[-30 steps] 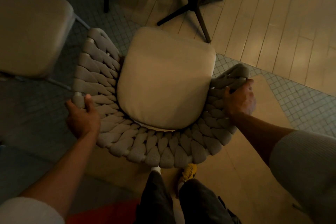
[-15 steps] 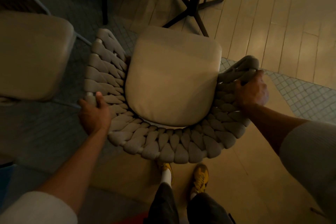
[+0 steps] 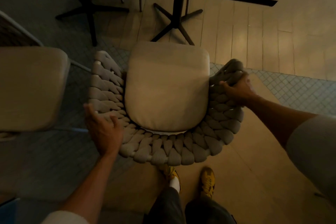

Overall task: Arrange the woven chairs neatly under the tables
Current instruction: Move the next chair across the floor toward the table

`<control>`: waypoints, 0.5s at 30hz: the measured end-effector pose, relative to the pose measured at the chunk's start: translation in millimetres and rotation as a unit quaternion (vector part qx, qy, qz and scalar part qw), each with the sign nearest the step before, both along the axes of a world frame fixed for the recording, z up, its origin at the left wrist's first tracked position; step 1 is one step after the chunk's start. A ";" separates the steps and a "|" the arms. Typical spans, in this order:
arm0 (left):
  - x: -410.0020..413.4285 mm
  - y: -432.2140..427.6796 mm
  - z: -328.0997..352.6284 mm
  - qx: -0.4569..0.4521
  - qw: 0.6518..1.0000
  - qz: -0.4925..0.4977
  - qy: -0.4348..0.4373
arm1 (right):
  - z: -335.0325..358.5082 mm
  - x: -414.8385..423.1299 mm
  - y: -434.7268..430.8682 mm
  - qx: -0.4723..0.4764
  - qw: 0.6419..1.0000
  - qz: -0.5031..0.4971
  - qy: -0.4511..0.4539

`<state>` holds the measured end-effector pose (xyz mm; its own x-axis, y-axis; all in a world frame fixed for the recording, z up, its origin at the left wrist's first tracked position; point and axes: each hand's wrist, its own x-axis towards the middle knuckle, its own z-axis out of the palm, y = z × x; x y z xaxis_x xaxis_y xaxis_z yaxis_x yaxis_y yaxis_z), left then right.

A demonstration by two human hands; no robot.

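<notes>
R hand [image 3: 238, 91] grips woven chair [image 3: 169, 149] arm; L hand [image 3: 104, 131] fingers splayed (prob. just touching)

The floor [image 3: 272, 32] is laid with pale planks at the far side, a band of small mosaic tiles [image 3: 294, 87] across the middle and a smooth tan surface at the near side. The woven chair [image 3: 172, 151] is positioned over the tile band. A black cross-shaped table base [image 3: 175, 22] is set on the planks beyond it. Two yellow shoes [image 3: 208, 182] are planted behind the chair.
</notes>
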<state>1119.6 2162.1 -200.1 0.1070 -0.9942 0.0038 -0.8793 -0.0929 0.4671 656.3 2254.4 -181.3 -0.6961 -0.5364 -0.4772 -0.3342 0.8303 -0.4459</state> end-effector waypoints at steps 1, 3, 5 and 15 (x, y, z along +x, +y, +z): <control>-0.2 3.5 1.8 -0.025 0.994 -0.098 -0.030 | 5.7 9.4 3.5 0.006 1.000 0.016 0.014; -7.8 14.1 1.6 -0.050 0.957 -0.286 -0.010 | 12.6 35.0 14.9 0.036 0.994 0.076 0.068; -18.9 33.3 3.8 -0.037 0.918 -0.393 0.050 | 19.3 61.8 29.6 0.072 0.979 0.139 0.132; -29.5 64.6 27.2 0.062 0.847 -0.526 -0.049 | 20.8 197.5 129.9 -0.049 0.871 0.458 0.172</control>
